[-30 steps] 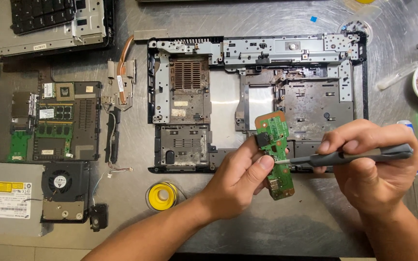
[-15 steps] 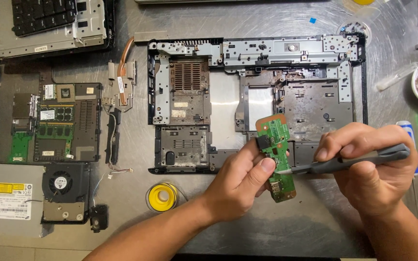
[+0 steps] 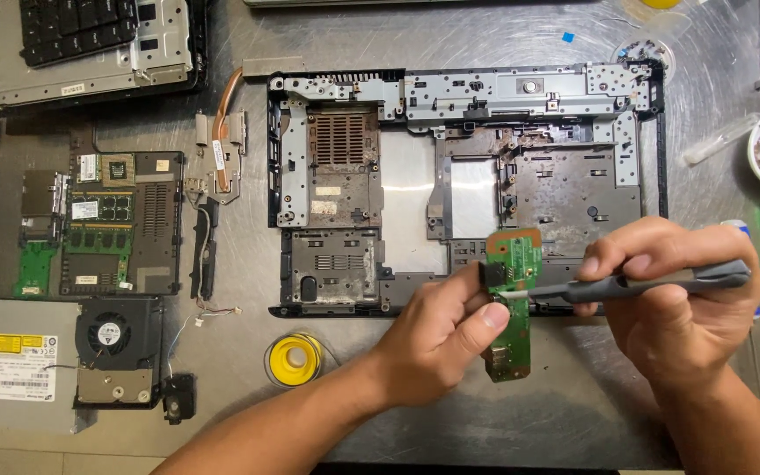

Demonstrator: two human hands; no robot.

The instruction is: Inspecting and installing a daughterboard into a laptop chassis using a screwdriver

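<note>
left hand (image 3: 437,339) grips green board (image 3: 514,303); right hand (image 3: 675,308) clamps, seemingly, a soldering iron (image 3: 653,283).

Motherboard (image 3: 103,224) lies left of the laptop chassis (image 3: 464,185); solder spool (image 3: 293,359) before it.

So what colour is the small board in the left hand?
Green, with a tan top edge; the circuit board shows in the head view.

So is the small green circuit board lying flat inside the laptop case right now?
No, the left hand holds the small green circuit board up above the laptop case, while the right hand puts a grey tool to it.
</note>
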